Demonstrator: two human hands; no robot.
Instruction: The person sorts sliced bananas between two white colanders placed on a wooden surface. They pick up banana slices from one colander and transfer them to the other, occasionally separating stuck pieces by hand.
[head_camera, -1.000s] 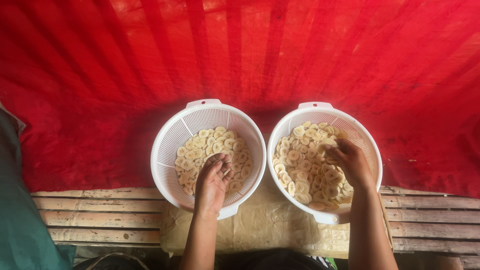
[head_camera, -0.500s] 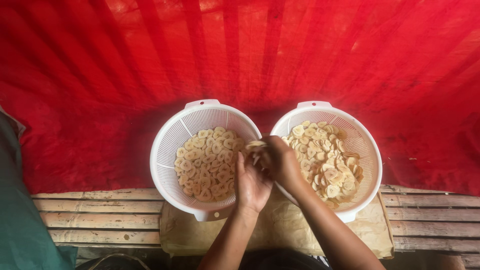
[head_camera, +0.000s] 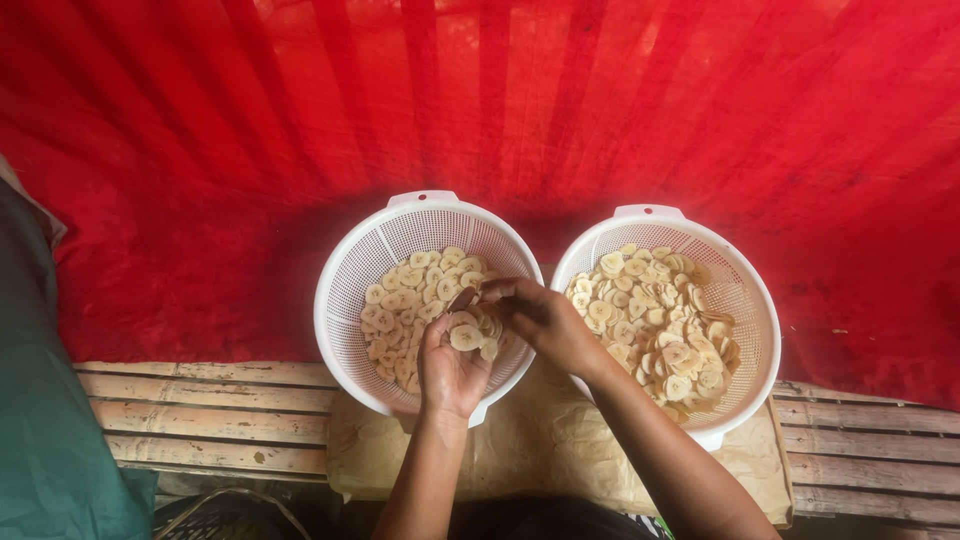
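Two white perforated plastic baskets stand side by side, each holding several pale banana slices. My left hand hovers palm up over the near rim of the left basket, cupping a few banana slices. My right hand reaches across from the right basket, its fingers pinching a brownish slice just above the slices in my left palm.
A red cloth covers the ground behind the baskets. The baskets rest on brown paper laid over wooden slats. A green cloth lies at the left edge.
My right hand left the right basket and came over to the left one. My left hand lifted from the slices, turned palm up with slices in it.
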